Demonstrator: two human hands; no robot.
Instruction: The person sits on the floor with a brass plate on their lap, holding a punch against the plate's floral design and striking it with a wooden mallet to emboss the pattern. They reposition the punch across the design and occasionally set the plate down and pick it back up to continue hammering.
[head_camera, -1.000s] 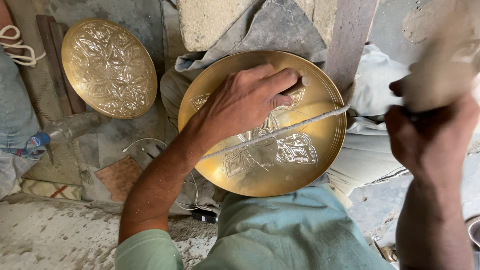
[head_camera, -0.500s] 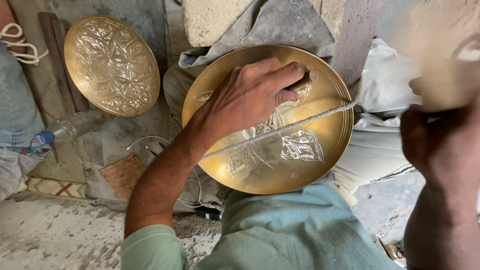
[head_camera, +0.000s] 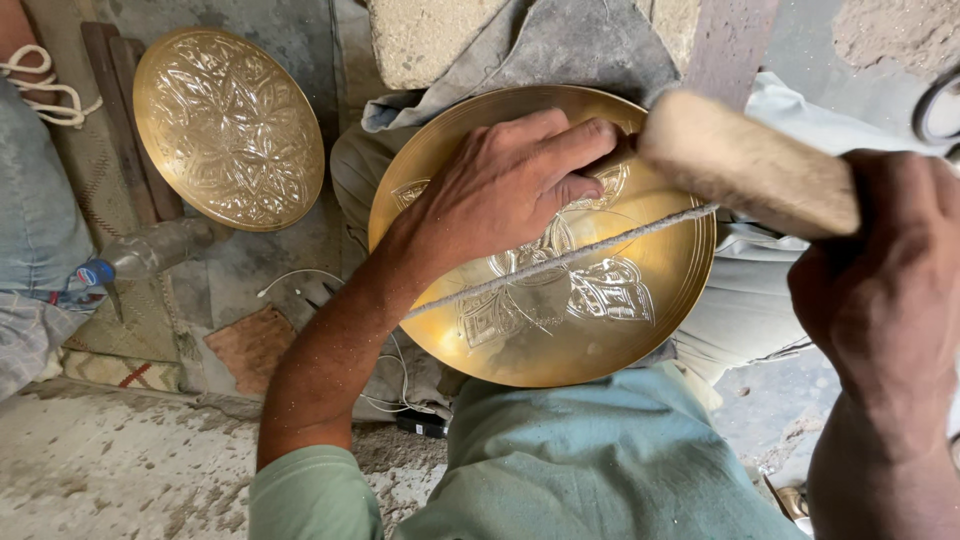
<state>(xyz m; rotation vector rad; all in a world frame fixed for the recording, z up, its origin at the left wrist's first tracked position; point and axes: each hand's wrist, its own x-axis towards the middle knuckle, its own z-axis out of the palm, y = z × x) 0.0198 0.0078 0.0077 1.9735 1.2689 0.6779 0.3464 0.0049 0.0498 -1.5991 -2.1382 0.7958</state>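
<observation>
A round brass plate (head_camera: 600, 340) with a partly engraved flower pattern rests in front of me, on my lap and against a stone. My left hand (head_camera: 500, 190) lies on its upper half, fingers curled as if pinching a small tool that I cannot see. My right hand (head_camera: 885, 290) grips the handle of a wooden mallet (head_camera: 745, 160), whose pale head hangs just right of my left fingertips. A thin cord (head_camera: 560, 260) runs diagonally across the plate.
A second brass plate (head_camera: 228, 125), fully engraved, leans at the upper left against wooden boards. A plastic bottle (head_camera: 150, 250) lies on the floor below it. A stone block (head_camera: 440, 35) and grey cloth (head_camera: 590, 45) sit behind the plate. Another person's jeans (head_camera: 35, 200) show at the left edge.
The mallet has swung down and left from the blurred raised position toward my left fingertips. My left hand stays on the plate. The view has shifted slightly.
</observation>
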